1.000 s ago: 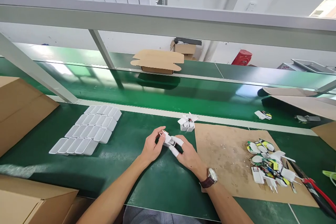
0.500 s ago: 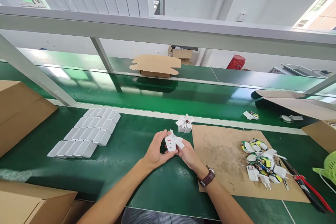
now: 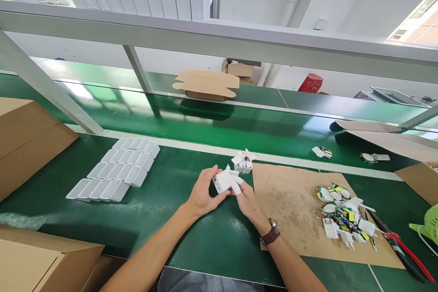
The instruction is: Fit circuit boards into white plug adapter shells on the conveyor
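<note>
Both hands hold a white charger [image 3: 222, 181] in front of me, above the green bench. My left hand [image 3: 201, 191] grips its left side between thumb and fingers. My right hand [image 3: 247, 200] is closed on its right side, with white covers on some fingertips. Pins point up from the charger's far end. Just beyond it stand white charger housings [image 3: 243, 164] with parts sticking out of the top. To the left, rows of open white plastic cases [image 3: 114, 166] lie side by side.
A brown cardboard sheet [image 3: 284, 210] on the right bears a pile of circuit boards and plugs [image 3: 345, 216]. Red-handled pliers [image 3: 398, 244] lie at its edge, near a green fan [image 3: 429, 223]. Cardboard boxes [image 3: 34, 146] stand on the left. A metal frame [image 3: 219, 36] crosses above the bench.
The charger has been turned in my hands: its face with the ports showed toward me before, and now a plain side shows. The view has shifted slightly.
</note>
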`<state>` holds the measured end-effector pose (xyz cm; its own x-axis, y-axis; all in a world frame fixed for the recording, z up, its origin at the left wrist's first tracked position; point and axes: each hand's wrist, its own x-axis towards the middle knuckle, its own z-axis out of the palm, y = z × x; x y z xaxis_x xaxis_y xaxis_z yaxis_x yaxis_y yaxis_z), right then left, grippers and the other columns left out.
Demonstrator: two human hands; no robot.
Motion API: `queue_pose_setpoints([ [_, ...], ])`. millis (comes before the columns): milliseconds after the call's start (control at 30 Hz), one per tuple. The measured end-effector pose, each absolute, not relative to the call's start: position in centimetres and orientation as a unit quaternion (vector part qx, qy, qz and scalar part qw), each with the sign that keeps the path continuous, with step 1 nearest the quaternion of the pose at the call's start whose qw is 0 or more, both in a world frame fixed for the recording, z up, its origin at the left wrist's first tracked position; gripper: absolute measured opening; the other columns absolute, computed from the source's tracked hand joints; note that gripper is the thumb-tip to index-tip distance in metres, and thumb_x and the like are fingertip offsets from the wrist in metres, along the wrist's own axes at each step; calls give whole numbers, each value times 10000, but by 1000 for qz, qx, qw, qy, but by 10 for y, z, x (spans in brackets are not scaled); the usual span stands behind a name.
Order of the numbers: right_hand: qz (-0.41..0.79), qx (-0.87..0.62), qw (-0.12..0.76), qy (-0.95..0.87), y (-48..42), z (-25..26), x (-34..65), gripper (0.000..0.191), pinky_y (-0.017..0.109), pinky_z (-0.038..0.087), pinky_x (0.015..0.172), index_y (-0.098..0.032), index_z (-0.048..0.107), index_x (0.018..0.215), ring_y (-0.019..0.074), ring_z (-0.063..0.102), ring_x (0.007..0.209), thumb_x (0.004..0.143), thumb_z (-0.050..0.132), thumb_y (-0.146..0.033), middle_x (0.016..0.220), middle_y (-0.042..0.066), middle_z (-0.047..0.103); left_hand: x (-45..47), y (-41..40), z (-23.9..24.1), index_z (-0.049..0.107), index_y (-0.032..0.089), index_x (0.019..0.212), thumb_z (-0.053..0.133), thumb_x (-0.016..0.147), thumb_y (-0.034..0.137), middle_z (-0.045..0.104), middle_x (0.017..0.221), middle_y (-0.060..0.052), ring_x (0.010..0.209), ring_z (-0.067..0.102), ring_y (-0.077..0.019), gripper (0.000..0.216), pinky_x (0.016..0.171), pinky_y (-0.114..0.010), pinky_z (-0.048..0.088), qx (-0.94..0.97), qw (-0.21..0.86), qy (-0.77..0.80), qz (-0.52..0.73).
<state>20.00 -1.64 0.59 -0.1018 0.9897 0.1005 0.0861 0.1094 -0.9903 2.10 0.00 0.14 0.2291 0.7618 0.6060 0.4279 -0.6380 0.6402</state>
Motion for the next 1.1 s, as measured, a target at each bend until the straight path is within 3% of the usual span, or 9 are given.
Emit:
queue_pose_setpoints([
  [100,441,-460,512,-576,-16,10,206,378,429,666,810,-276,693,1249,255,756,958,1003,519,-504,1184,90,753,16,5,-1,395,228,1508,728,873,305,671,1242,-135,1166,605,-318,720,1027,-558,509,751,179,433,465],
  [267,285,-522,593,-544,-6,11,233,356,527,547,1058,-241,665,1279,262,705,1111,1026,496,-426,1260,120,705,15,25,-14,441,251,1467,754,827,326,662,1224,-97,1008,669,-247,716,957,-475,564,668,272,506,473],
  [367,238,-567,608,-502,9,-3,252,415,528,563,1034,-194,599,1347,271,690,1137,1002,515,-408,1269,155,691,24,47,-16,454,253,1432,778,797,331,658,1265,-95,955,699,-221,717,935,-456,588,635,348,514,459],
  [467,262,-561,592,-516,24,-22,262,417,503,617,943,-169,595,1315,265,729,1048,961,533,-380,1174,157,733,40,69,-15,473,230,1394,806,748,268,685,1158,-71,906,709,-203,728,932,-450,603,618,408,509,439],
  [633,268,-535,588,-544,29,-29,262,407,461,631,915,-175,611,1287,244,745,1005,942,528,-375,1124,133,753,64,77,-13,469,181,1406,794,719,150,688,1113,-81,914,719,-206,760,935,-452,610,623,432,500,418],
  [767,214,-591,560,-540,14,-13,258,442,491,590,987,-163,607,1314,260,720,1039,968,486,-408,1159,146,727,43,59,-6,523,205,1376,753,779,160,671,1255,-126,1038,704,-238,641,915,-422,612,687,315,508,413],
  [867,147,-579,541,-592,3,-1,255,393,495,569,1014,-212,613,1318,267,691,1081,993,480,-388,1222,121,694,-5,44,9,565,214,1344,714,840,222,635,1332,-134,1222,620,-288,525,1071,-498,516,694,211,544,422],
  [1033,57,-501,526,-685,-7,4,241,393,462,586,984,-222,558,1387,282,669,1152,1008,492,-297,1284,131,655,-97,13,32,650,139,1238,621,918,294,575,1371,-214,1382,447,-405,357,1135,-630,384,599,-108,706,363],
  [1100,38,-488,524,-696,-9,4,237,395,451,593,972,-215,553,1394,280,675,1142,1006,501,-274,1276,134,659,-119,-1,34,690,112,1175,593,928,298,510,1435,-245,1438,358,-457,324,1108,-675,366,542,-174,765,301],
])
